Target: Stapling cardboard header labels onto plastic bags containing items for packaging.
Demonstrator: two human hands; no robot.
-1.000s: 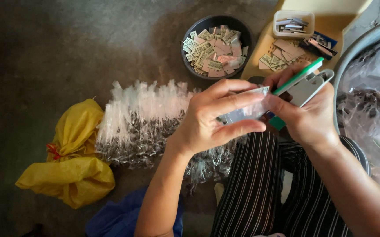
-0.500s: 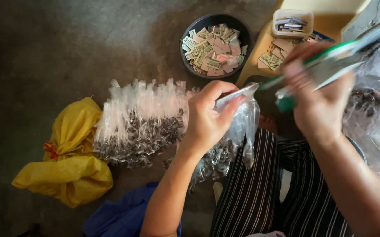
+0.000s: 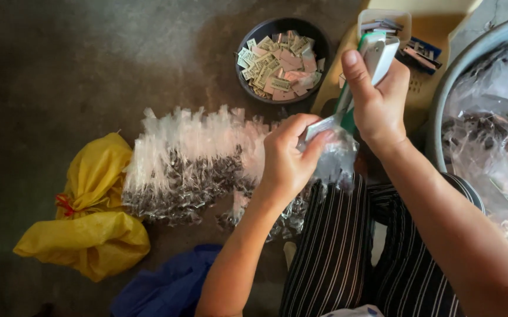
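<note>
The small bag (image 3: 335,157) pinched in the left hand (image 3: 286,161) is thin, clear, glossy plastic film, creased. The stapler (image 3: 367,73) in the right hand (image 3: 377,100) has smooth green plastic and bright metal parts. The heap of packets (image 3: 189,164) is the same shiny film. The slips (image 3: 277,67) in the matt black bowl (image 3: 318,41) are paper. The floor (image 3: 60,64) is rough, matt concrete. The yellow bag (image 3: 89,229) is crinkled plastic.

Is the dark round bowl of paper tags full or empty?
Nearly full: the dark bowl holds a heap of small paper tags reaching about to its rim.
</note>
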